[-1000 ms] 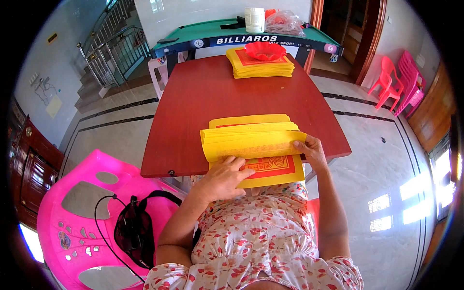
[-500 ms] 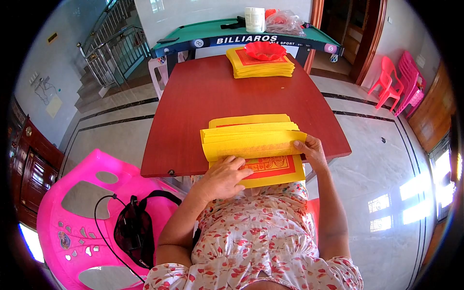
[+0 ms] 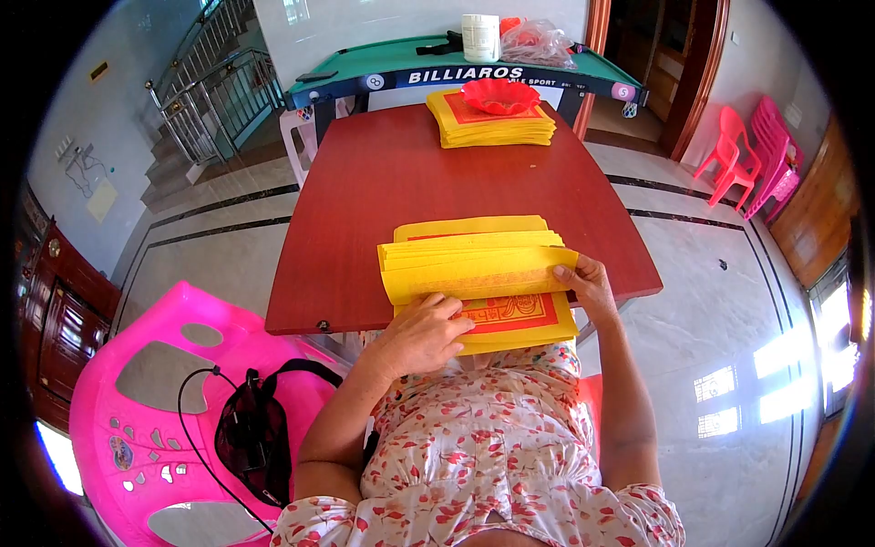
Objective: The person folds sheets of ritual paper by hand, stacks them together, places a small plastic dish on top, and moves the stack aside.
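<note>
A pile of yellow joss paper (image 3: 472, 258) lies at the near edge of the red-brown table, its upper sheets folded back away from me. Below the fold, a printed sheet (image 3: 519, 312) with a red panel and gold pattern shows, its lower edge reaching past the table edge. My right hand (image 3: 591, 281) is closed on the right end of the folded sheets, thumb on top. My left hand (image 3: 421, 335) rests on the left part of the printed sheet, thumb apart from the bent fingers, fingertips by the fold's lower edge.
On the table's (image 3: 383, 173) far end sits another joss paper stack (image 3: 497, 133) topped by a red scalloped dish (image 3: 500, 95). Beyond it stands a billiard table (image 3: 374, 59) with a white tub (image 3: 480, 38). A pink chair (image 3: 137, 383) holding a black bag (image 3: 255, 438) is at my left.
Almost nothing differs. The near edge of the printed sheet has shifted very slightly, and both hands keep their places.
</note>
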Available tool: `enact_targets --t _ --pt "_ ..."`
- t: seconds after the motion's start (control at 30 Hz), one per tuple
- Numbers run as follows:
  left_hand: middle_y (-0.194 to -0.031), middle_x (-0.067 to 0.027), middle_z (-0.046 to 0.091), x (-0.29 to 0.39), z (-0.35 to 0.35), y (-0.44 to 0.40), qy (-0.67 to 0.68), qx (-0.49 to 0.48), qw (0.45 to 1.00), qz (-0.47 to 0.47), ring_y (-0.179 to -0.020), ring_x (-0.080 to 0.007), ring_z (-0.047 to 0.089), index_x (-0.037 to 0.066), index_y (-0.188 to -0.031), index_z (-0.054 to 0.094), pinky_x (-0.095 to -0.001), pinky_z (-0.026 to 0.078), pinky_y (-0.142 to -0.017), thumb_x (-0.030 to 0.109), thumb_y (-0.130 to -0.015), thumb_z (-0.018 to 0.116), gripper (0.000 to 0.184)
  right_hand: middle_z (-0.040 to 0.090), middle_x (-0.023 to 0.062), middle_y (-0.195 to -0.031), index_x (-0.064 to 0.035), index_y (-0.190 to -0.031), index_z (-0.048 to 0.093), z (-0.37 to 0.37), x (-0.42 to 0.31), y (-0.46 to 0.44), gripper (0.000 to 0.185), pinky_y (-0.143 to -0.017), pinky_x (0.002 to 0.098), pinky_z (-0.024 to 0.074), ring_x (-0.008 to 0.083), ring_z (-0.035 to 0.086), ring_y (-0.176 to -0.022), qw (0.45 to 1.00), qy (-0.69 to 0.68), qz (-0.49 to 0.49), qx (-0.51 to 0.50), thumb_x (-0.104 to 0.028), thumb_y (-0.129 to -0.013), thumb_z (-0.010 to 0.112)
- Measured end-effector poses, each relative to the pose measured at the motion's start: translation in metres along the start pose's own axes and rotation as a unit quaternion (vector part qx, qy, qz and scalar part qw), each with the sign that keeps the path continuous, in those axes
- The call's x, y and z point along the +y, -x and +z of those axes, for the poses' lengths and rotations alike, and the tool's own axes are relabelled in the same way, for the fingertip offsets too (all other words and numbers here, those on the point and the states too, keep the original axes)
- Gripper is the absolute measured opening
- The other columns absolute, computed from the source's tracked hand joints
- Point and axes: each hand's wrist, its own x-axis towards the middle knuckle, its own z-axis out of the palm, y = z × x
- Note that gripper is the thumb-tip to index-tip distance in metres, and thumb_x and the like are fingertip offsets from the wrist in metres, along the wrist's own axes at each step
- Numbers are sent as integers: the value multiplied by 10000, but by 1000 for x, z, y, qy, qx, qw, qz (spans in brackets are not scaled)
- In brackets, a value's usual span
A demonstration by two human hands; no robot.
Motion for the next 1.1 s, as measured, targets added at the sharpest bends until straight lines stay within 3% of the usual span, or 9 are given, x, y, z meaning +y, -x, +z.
enact_targets --t 0.37,0.73,1.1 --pt "-996 -117 566 0 -1 -1 6 1 1000 1 -999 -270 520 31 -977 642 -362 439 -867 123 -722 640 271 667 70 -883 -14 -1029 633 0 2 -1 247 -655 265 546 108 636 -751 1000 -12 2 -1 -195 -862 613" --pt "-898 -84 578 -7 6 -2 -10 4 1000 20 -900 -247 542 39 -833 659 -350 466 -793 121 -757 619 119 666 73 -891 -10 -1028 631 -1 2 -1 242 -661 265 545 106 636 -753 1000 -4 3 1 -186 -864 611" --pt "-866 -109 606 -7 3 -4 6 4 1000 15 -857 -259 567 -7 -793 649 -347 478 -769 133 -771 618 145 665 75 -898 -13 -1036 629 1 -1 0 260 -675 275 545 118 641 -771 1000 16 1 1 -208 -865 609"
